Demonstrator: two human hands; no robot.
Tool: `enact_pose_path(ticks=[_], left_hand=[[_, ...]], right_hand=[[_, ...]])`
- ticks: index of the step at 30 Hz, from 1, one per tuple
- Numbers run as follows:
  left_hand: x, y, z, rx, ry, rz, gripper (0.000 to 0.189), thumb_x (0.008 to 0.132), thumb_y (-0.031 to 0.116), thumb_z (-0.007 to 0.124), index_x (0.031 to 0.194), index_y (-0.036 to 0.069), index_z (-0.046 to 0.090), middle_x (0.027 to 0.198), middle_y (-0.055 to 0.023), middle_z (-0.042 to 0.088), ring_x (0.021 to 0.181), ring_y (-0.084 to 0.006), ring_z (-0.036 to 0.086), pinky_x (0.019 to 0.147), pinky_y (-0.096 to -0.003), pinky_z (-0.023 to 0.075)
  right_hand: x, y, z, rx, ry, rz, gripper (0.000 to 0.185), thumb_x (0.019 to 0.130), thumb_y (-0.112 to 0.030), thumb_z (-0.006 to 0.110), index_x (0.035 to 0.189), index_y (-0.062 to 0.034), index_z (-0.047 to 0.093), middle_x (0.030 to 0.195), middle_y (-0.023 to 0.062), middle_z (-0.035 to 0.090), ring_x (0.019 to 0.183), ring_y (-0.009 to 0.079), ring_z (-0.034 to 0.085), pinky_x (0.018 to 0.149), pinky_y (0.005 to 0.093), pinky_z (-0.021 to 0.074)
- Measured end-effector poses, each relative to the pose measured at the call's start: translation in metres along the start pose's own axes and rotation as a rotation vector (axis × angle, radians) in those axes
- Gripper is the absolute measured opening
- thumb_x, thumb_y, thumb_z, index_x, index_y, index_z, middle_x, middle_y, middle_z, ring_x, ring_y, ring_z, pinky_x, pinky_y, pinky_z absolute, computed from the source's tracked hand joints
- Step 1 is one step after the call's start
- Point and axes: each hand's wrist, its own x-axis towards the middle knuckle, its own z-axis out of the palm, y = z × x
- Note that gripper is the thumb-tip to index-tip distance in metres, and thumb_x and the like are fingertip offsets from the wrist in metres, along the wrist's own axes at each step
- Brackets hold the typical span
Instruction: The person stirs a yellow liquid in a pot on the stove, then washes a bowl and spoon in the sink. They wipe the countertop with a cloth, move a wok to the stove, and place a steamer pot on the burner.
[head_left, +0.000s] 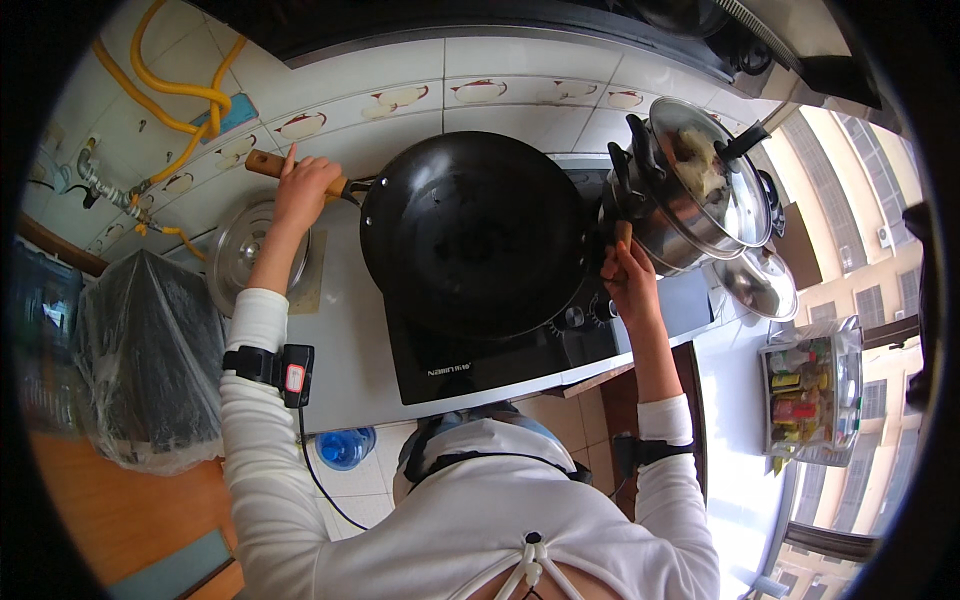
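Note:
A large black wok (480, 236) sits on a black glass gas stove (442, 367) against the tiled wall. My left hand (306, 187) is closed around the wok's long wooden handle (264, 163), left of the pan. At the pan's right edge, my right hand (630, 277) grips the small wooden helper handle (623, 232). The wok's inside is dark and shows no food. Just beyond my right hand stands a stacked steel steamer pot (660, 225) under a glass lid (694, 165) with a black knob handle.
A round metal lid (225, 259) leans at the left by a yellow gas hose (172, 86). Another metal lid (765, 285) lies right of the steamer. A plastic-covered box (146, 360) is at far left, a rack of bottles (810, 397) at right. The range hood (360, 30) hangs above.

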Motion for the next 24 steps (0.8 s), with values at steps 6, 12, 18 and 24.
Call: enact_pose_path(ticks=[6,12,18,24], left_hand=[[0.000,0.001,0.004,0.011,0.041,-0.004,0.018,0.075,-0.004,0.052,0.085,0.011,0.054,0.079,-0.0046,0.052,0.089,-0.0227,0.054,0.110,-0.0477,0.0218],[0.000,-0.001,0.002,0.030,-0.132,-0.071,0.038,0.066,-0.011,0.058,0.097,0.011,0.057,0.091,-0.0050,0.054,0.101,-0.0241,0.053,0.111,-0.0500,0.0159],[-0.012,0.017,-0.012,0.040,0.110,-0.141,0.053,0.071,-0.010,0.053,0.118,0.014,0.051,0.117,-0.0057,0.048,0.115,-0.0259,0.045,0.108,-0.0541,0.0187],[-0.083,0.059,-0.016,-0.247,0.286,-0.479,0.050,0.072,-0.004,0.054,0.120,0.009,0.049,0.121,-0.0148,0.045,0.118,-0.0340,0.041,0.102,-0.0453,0.0302]], right_hand=[[-0.005,0.001,0.005,-0.030,0.006,-0.012,0.033,0.093,-0.017,0.053,0.121,-0.0047,0.042,0.083,0.0018,0.049,0.066,0.0091,0.046,0.061,0.0223,0.0414],[-0.006,0.003,0.001,-0.111,0.028,-0.017,0.033,0.095,-0.027,0.049,0.121,-0.0068,0.047,0.089,0.0052,0.056,0.072,0.0113,0.052,0.065,0.0228,0.0435],[-0.024,0.019,-0.037,-0.618,0.223,0.086,0.041,0.093,-0.044,0.047,0.117,-0.0113,0.052,0.084,0.0021,0.059,0.074,0.0090,0.054,0.062,0.0254,0.0462],[-0.053,0.054,-0.029,-1.844,0.142,-0.165,0.037,0.077,-0.039,0.066,0.079,-0.0025,0.058,0.072,0.0150,0.061,0.069,0.0336,0.061,0.057,0.0402,0.0487]])
